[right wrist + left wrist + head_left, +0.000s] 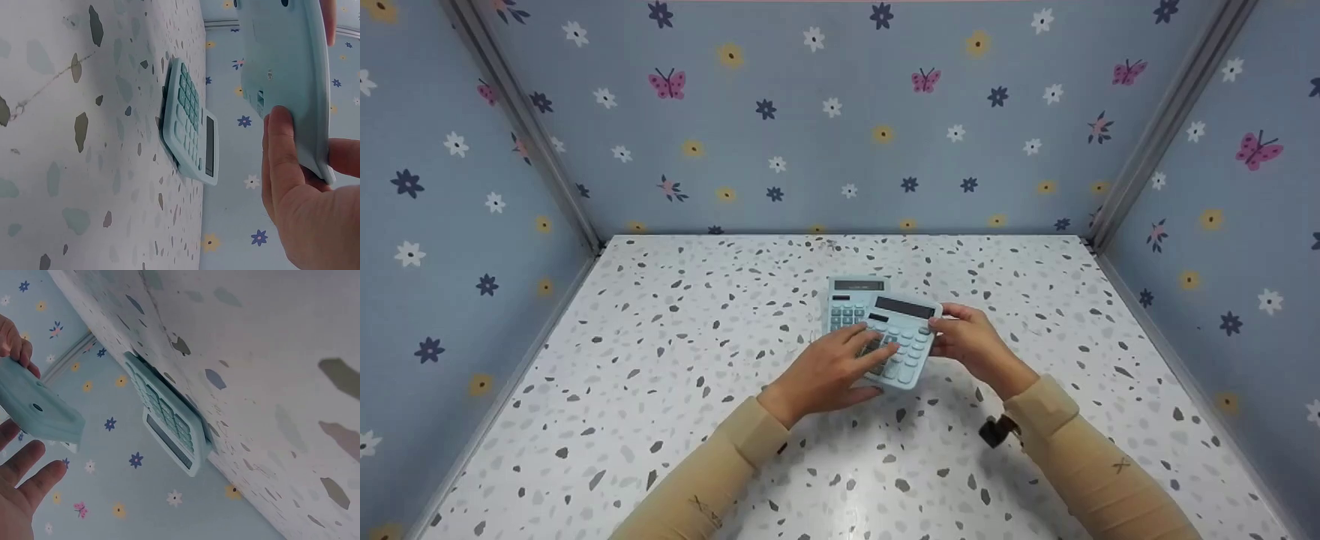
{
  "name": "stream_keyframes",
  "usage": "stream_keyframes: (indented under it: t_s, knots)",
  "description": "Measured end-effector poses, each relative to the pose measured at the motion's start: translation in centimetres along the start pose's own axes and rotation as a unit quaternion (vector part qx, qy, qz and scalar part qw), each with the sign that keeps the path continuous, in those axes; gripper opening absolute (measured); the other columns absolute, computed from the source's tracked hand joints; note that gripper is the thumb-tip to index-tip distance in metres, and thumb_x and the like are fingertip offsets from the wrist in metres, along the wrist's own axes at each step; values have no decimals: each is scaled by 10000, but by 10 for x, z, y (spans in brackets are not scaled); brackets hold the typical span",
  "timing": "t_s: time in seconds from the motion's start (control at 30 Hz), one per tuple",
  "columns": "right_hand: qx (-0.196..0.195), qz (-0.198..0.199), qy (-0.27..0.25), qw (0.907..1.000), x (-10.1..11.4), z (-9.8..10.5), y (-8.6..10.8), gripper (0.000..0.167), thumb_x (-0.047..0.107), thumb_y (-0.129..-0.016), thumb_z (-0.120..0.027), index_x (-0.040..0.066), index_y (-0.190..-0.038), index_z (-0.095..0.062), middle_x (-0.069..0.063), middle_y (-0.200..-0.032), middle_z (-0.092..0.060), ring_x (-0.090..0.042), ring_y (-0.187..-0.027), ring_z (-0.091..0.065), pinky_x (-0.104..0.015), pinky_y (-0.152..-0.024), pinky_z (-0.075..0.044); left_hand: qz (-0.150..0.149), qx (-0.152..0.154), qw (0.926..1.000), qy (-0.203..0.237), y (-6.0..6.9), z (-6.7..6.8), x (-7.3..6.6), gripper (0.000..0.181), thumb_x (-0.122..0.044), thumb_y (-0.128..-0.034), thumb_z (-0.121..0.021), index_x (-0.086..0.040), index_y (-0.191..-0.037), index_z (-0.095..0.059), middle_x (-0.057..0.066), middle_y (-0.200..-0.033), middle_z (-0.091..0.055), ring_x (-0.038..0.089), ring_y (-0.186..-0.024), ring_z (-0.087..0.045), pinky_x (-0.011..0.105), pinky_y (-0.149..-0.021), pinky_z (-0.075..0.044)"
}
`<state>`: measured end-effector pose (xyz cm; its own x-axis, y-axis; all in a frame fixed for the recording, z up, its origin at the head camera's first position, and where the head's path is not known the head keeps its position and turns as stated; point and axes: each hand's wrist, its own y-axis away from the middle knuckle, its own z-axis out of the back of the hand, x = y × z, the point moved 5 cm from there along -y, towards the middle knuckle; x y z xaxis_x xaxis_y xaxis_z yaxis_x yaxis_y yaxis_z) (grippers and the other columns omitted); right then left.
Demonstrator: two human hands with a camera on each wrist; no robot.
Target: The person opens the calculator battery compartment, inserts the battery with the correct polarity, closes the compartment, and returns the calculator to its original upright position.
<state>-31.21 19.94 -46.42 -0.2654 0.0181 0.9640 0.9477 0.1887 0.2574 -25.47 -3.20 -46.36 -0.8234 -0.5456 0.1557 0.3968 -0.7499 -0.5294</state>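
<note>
My right hand (979, 345) grips a light blue calculator (916, 352) by its right edge, thumb on the front and fingers behind. In the right wrist view, those fingers (284, 149) press on its plain back. The held calculator is raised off the table and slightly tilted. Over its keys lies my left hand (825, 367), fingers spread; the left wrist view shows these fingers (39, 475) fairly straight beside the calculator's lower end. A second light blue calculator (188, 126) rests on the table behind, keys up, its display (856, 286) showing in the head view; the held one partly hides it.
The white speckled table (697, 300) runs back to a blue wall (825, 150) with flowers and butterflies. Similar side walls stand left and right, joined by grey metal corner posts (525, 120). A small black object (996, 431) hangs at my right wrist.
</note>
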Motion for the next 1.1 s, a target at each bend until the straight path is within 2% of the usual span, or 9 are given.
stream_keyframes:
  t_s: [0.13,0.23,0.37,0.5,0.57,0.7,0.8,0.9,1.1]
  knots:
    - [-9,-20,129,9999,-1,4,-2,399,20,-1090,-545,-78,-1477,-539,-58,-1038,-773,-156,-886,-770,-308,-817,-665,658,148,9944,813,3,-2,12,760,-550,-949,-814,-139,-1548,-593,137,-1448,-658,325,-1334,-670,449,-1113,-584]
    - [-60,-69,244,9997,-2,8,-3,399,30,-1094,-544,-67,-1482,-533,-52,-1044,-763,-152,-891,-761,-300,-823,-662,1446,328,9756,1622,6,-6,24,785,-557,-974,-780,-73,-1553,-570,156,-1494,-639,326,-1336,-670,468,-1105,-585]
    - [-115,-118,303,9994,-4,13,-6,414,40,-1092,-549,-64,-1492,-527,-62,-1054,-752,-155,-894,-750,-299,-825,-657,2609,801,9207,2788,11,-15,36,933,-579,-926,-824,-54,-1618,-483,155,-1599,-572,348,-1380,-639,513,-1152,-542]
    - [-100,-131,348,9993,-7,18,-10,431,44,-1090,-551,-61,-1507,-526,-67,-1078,-747,-157,-909,-741,-299,-830,-651,3317,1237,8620,3628,17,-25,40,1043,-552,-869,-892,-71,-1663,-416,163,-1578,-591,336,-1296,-676,493,-1040,-598]
    - [-87,-115,369,9992,-8,20,-11,427,45,-1090,-549,-60,-1503,-530,-66,-1085,-746,-157,-916,-738,-295,-831,-649,3472,1334,8399,3953,18,-29,41,1040,-506,-867,-910,-69,-1667,-408,167,-1526,-630,317,-1218,-704,461,-891,-644]
    - [-41,-63,337,9994,-10,24,-14,412,44,-1094,-544,-67,-1491,-535,-59,-1083,-752,-151,-922,-741,-293,-826,-647,3583,1396,8103,4421,18,-37,40,990,-395,-879,-923,-50,-1656,-414,164,-1447,-670,285,-1139,-730,379,-763,-644]
    - [-18,-30,298,9995,-11,26,-15,413,41,-1094,-543,-74,-1490,-529,-51,-1074,-755,-144,-919,-742,-293,-820,-645,3574,1379,7959,4688,17,-40,38,942,-285,-886,-923,-21,-1640,-424,157,-1360,-692,274,-1055,-746,353,-787,-640]
    - [-41,-29,314,9995,-13,29,-17,420,45,-1094,-545,-74,-1496,-521,-43,-1080,-749,-136,-921,-740,-286,-823,-643,3576,1387,7888,4803,15,-43,35,894,-203,-887,-916,-5,-1621,-444,133,-1268,-706,250,-976,-741,353,-782,-640]
    - [-96,-92,323,9994,-16,35,-21,461,48,-1100,-543,-65,-1543,-487,-51,-1140,-737,-124,-945,-732,-279,-837,-641,3600,1408,7980,4623,11,-46,32,768,-173,-910,-882,14,-1560,-518,99,-1180,-716,166,-915,-709,317,-787,-616]
